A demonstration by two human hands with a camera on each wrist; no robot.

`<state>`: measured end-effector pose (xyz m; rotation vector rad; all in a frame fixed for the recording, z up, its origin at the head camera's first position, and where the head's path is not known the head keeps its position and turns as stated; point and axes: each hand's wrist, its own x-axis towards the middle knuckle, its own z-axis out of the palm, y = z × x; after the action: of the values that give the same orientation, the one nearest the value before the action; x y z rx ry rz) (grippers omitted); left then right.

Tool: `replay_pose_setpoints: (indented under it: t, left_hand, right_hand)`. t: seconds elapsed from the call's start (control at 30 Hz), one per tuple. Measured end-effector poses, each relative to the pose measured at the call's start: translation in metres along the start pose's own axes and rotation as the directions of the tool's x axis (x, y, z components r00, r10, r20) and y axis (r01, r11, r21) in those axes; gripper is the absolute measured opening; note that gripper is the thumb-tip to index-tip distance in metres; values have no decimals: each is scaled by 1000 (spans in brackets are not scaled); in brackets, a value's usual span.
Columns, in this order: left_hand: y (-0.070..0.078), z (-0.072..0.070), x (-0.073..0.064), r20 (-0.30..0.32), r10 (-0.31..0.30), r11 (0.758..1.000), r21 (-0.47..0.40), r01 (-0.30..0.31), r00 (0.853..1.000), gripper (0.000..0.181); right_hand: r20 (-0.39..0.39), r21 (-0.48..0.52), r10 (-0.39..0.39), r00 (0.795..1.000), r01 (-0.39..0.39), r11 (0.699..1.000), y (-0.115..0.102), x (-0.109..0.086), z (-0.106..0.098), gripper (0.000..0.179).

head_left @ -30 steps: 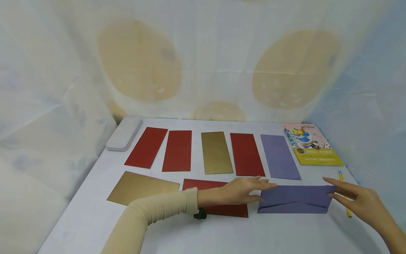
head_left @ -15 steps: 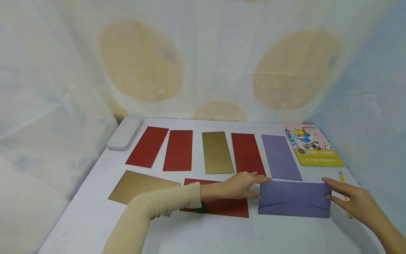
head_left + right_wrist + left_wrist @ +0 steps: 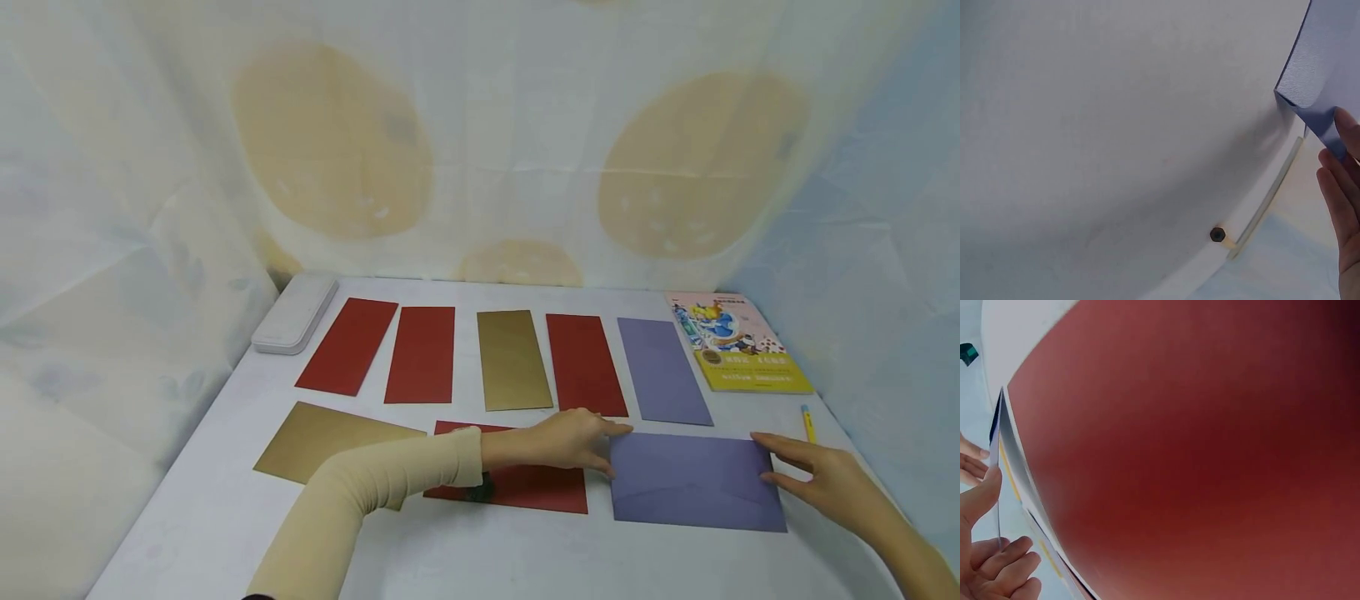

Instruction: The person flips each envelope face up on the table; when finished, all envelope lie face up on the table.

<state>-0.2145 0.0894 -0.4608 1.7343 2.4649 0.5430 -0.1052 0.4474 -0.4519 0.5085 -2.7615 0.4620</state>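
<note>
Both hands hold a purple envelope (image 3: pixel 697 482) by its two short sides, low over the table at the front right. At its left edge, my left hand (image 3: pixel 573 437) pinches the paper between thumb and fingers. My right hand (image 3: pixel 832 479) grips the far right corner in the same way. In the right wrist view the envelope's corner (image 3: pixel 1319 119) bends up near the thumb of the right hand (image 3: pixel 1349 181). The left wrist view shows the envelope edge-on beside the left thumb. Beneath the left forearm lies a red envelope (image 3: pixel 517 487), partly covered.
Behind stand in a row red envelopes (image 3: pixel 347 346), a gold envelope (image 3: pixel 514 360) and another purple envelope (image 3: pixel 663 371), all flat. A second gold envelope (image 3: pixel 330 442) lies front left. A white case (image 3: pixel 294 315), a picture book (image 3: pixel 738 342) and a yellow pencil (image 3: pixel 808 423) lie at the sides.
The purple envelope has tilted so more of its face shows, and its front edge has come lower and nearer. The flap creases have faded from sight. The right hand has shifted slightly left.
</note>
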Motion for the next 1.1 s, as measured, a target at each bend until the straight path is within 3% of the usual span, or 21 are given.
replay_pose_setpoints:
  t: [0.07,0.17,0.3,0.4,0.63,1.0,1.1]
  left_hand:
    - [-1,2,2,20,-9,1000,17,9,1000,70]
    - [-2,3,5,49,-42,999,26,41,998,67]
    - [-4,6,8,73,-71,997,16,70,995,60]
    - [-5,7,9,81,-70,997,16,69,994,54]
    - [-6,8,11,105,-71,997,27,69,992,53]
    - [2,3,1,123,-11,999,38,6,992,46]
    - [5,3,-3,150,-1,998,55,-7,989,45]
  right_hand:
    - [20,-4,4,1000,-4,1000,0,1,1,59]
    - [117,14,62,991,-64,998,-1,4,2,55]
    - [284,54,166,944,-189,981,-1,7,3,52]
    - [347,68,199,917,-236,969,0,7,3,52]
    - [361,50,233,903,-269,962,0,6,5,53]
    - [313,-8,195,930,-202,979,-8,1,0,53]
    - [335,-8,180,925,-188,982,-9,1,0,50]
